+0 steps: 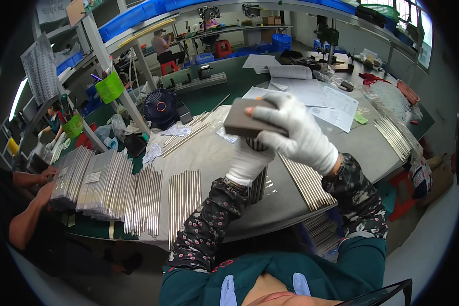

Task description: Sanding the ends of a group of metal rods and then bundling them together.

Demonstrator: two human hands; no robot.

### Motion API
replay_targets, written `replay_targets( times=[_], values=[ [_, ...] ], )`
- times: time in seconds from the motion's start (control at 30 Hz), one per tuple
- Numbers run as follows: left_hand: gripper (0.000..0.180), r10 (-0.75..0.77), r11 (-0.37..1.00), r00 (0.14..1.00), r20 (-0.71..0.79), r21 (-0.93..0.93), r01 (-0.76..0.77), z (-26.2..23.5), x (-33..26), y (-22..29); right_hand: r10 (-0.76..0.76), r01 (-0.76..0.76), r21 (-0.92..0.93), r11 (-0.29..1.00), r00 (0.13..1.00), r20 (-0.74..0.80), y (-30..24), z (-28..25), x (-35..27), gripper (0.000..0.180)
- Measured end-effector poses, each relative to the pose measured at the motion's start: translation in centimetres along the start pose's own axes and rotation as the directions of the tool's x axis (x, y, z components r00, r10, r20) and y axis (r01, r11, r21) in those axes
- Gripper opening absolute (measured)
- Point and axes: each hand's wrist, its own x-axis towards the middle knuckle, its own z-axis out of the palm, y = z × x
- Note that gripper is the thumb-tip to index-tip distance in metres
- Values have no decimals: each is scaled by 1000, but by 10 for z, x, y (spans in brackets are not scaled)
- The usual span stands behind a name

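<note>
My right hand (306, 135), in a white glove with one fingertip bare, grips a brown-grey rectangular block (245, 118) like a sanding block. Just beneath it, my gloved left hand (249, 162) is closed around what looks like a bundle of thin metal rods (256, 144); only a dark striped bit shows between the hands. Whether the block touches the rods I cannot tell. Below my left wrist, more dark rods (258, 186) show. A row of shiny rods (307, 182) lies under my right forearm, and another row (183, 201) lies left of my left arm.
Bagged rods (104, 183) are stacked at the left, beside another person's hands (47, 178). A black fan (160, 106) and metal shelf posts stand behind. Papers (311, 94) cover the far table; more rods (392, 137) and plastic bags (390, 99) lie right.
</note>
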Motion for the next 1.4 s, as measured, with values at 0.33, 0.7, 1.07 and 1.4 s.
replay_targets(
  times=[0.33, 0.7, 1.07, 1.4],
  values=[
    [30, -432, 887, 899, 73, -144, 438, -12, -2, 28, 693, -771, -407, 489, 627, -355, 177, -12, -142, 44],
    [35, -492, 834, 857, 150, -201, 514, -26, -3, 20, 493, -486, 481, 729, 861, 123, 57, 1, -61, 58],
    [32, -407, 830, 900, 154, -350, 435, -34, -7, 13, 521, -363, 739, 567, 854, 20, 3, 57, -29, 21],
    [29, -418, 816, 893, 169, -363, 450, -36, -8, 17, 604, -381, 818, 431, 795, 52, -6, 51, -24, 16]
  ],
)
